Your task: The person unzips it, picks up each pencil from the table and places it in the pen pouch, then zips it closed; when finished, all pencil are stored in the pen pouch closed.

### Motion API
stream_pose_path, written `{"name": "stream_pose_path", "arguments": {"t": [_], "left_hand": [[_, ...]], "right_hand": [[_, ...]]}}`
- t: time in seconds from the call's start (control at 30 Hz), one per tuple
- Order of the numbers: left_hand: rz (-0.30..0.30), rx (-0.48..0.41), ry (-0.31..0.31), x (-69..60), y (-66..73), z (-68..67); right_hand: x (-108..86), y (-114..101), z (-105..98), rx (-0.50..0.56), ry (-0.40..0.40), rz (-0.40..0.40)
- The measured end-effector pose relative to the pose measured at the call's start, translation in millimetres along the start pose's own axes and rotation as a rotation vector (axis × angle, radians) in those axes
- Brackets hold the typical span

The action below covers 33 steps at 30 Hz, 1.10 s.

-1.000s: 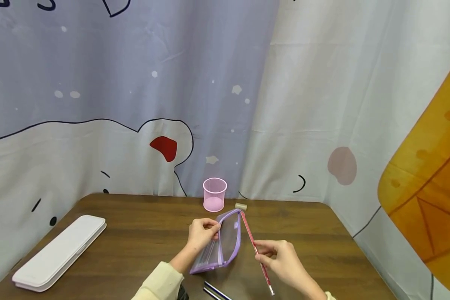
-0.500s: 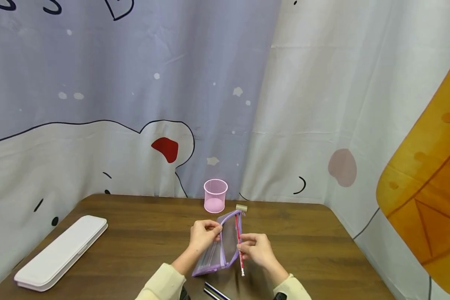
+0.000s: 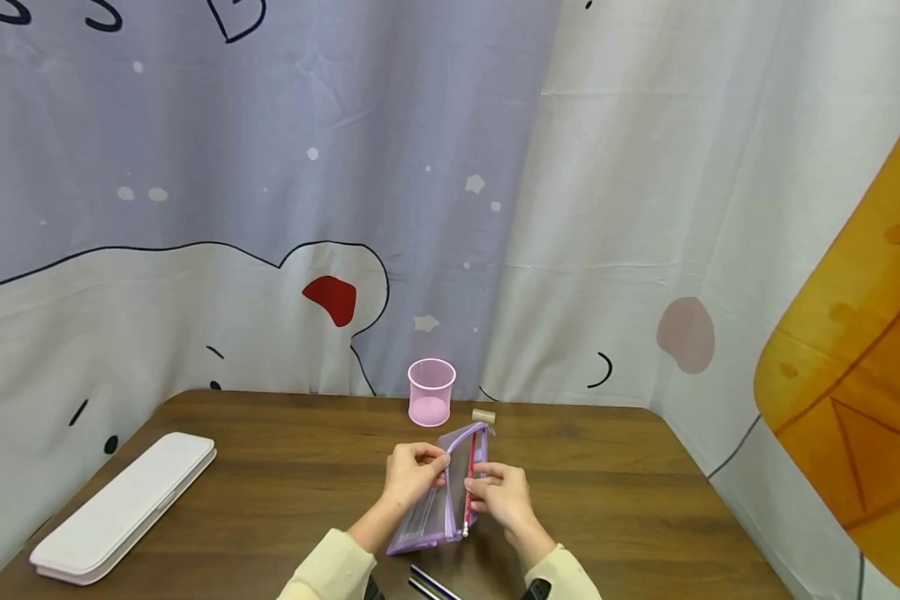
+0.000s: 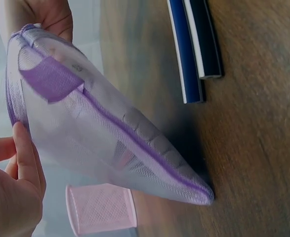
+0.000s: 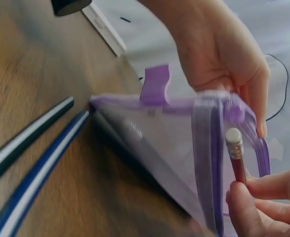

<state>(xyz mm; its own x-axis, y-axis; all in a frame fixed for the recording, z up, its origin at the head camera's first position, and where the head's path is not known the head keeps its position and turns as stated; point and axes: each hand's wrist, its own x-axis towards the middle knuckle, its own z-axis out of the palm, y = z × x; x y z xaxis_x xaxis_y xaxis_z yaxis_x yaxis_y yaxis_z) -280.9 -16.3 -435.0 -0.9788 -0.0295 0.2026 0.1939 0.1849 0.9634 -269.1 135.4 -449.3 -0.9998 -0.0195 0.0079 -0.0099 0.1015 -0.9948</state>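
A see-through mesh pencil pouch [image 4: 85, 133] with purple edging stands tilted on the table, its zip side spread apart. My left hand [image 3: 412, 473] pinches one edge of that opening between thumb and fingers. In my right hand [image 3: 501, 492] is a red pencil [image 5: 237, 165] with a white eraser end, pinched between thumb and fingertips. The pencil [image 3: 469, 483] lies within the pouch's opening, eraser end toward me. Something pale shows through the mesh, too blurred to name. Two striped pencils [image 4: 186, 54], one blue and one dark, lie on the table close by.
A pink mesh pencil cup [image 3: 431, 393] stands at the back of the table. Beside it is a small beige cylinder [image 3: 483, 416]. To the left lies a long white case [image 3: 126, 506]. A patterned curtain [image 3: 450, 200] hangs behind the table.
My right hand has moved left with the red pencil, from beside the pouch into its opening. The left hand keeps its pinch on the pouch edge, shifted slightly right.
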Motion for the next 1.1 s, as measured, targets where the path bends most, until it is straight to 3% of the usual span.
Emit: {"name": "stream_pose_path", "arguments": {"t": [0.4,0.77,0.87,0.97,1.1], "left_hand": [[-0.021,-0.036,-0.023,1.3,-1.9,4.4],[-0.008,0.004,-0.005,4.8,-4.8,0.7],[0.027,0.043,-0.016,5.8,-4.8,-1.8],[0.07,0.09,-0.031,7.1,-4.9,-5.3],[0.088,0.121,-0.04,9.0,-4.4,-8.1]], "right_hand": [[0.2,4.2,4.9,-0.034,0.018,0.01],[-12.8,4.9,-7.1,-0.086,0.012,-0.115],[-23.5,3.5,-14.9,-0.173,-0.003,-0.181],[-38.0,3.1,-20.9,-0.333,-0.052,-0.291],[-58.5,4.6,-26.3,-0.595,-0.212,-0.475]]}}
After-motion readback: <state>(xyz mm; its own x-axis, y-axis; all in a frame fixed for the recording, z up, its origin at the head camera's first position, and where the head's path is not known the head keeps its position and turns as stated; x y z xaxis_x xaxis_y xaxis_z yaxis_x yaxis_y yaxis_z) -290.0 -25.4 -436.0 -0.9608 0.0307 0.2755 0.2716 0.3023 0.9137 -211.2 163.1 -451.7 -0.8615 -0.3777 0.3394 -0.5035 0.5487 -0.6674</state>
